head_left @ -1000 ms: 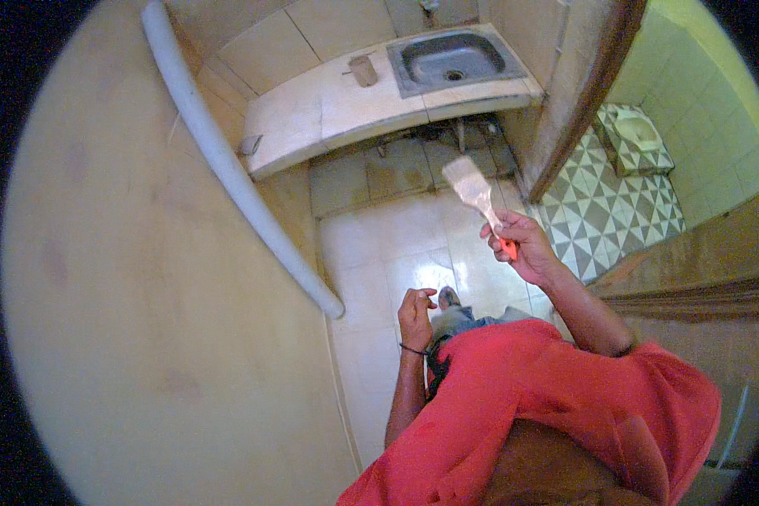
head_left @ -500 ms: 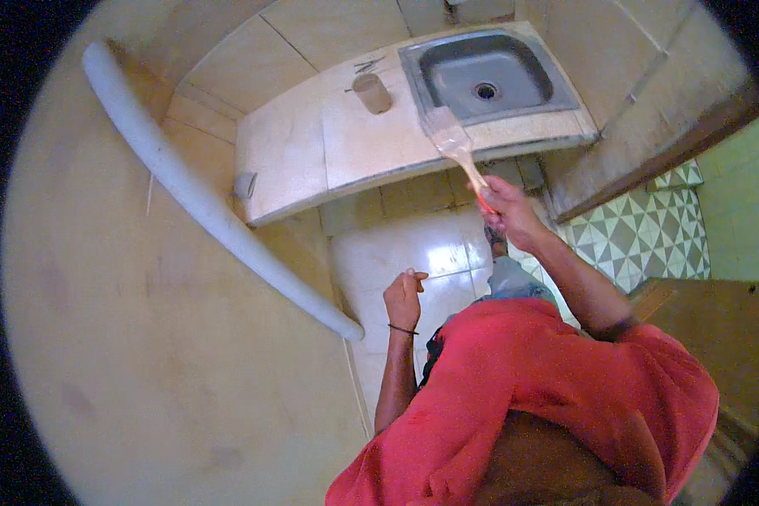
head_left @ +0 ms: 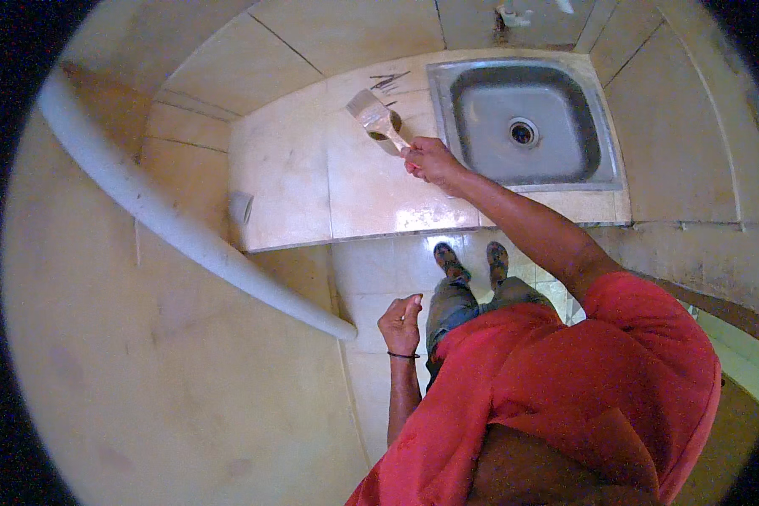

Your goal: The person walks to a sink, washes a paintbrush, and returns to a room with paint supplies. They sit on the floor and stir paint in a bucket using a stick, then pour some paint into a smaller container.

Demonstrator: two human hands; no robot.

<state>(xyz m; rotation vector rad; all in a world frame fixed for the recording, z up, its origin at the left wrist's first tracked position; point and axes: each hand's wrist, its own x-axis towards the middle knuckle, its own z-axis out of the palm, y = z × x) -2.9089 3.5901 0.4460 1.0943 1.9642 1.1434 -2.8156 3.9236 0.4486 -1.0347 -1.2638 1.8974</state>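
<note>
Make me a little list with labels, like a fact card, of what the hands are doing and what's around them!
Right hand: grips the handle of a wide flat brush, bristles raised over the counter
Left hand: curled loosely at the person's side, seems to hold nothing
Counter: pale tiled slab
Sink: steel, square, with a round drain, right of the brush
Nails: a few thin dark ones on the counter beyond the brush
Pipe: white, slanting along the wall at left
Feet: in sandals on the tiled floor
</note>
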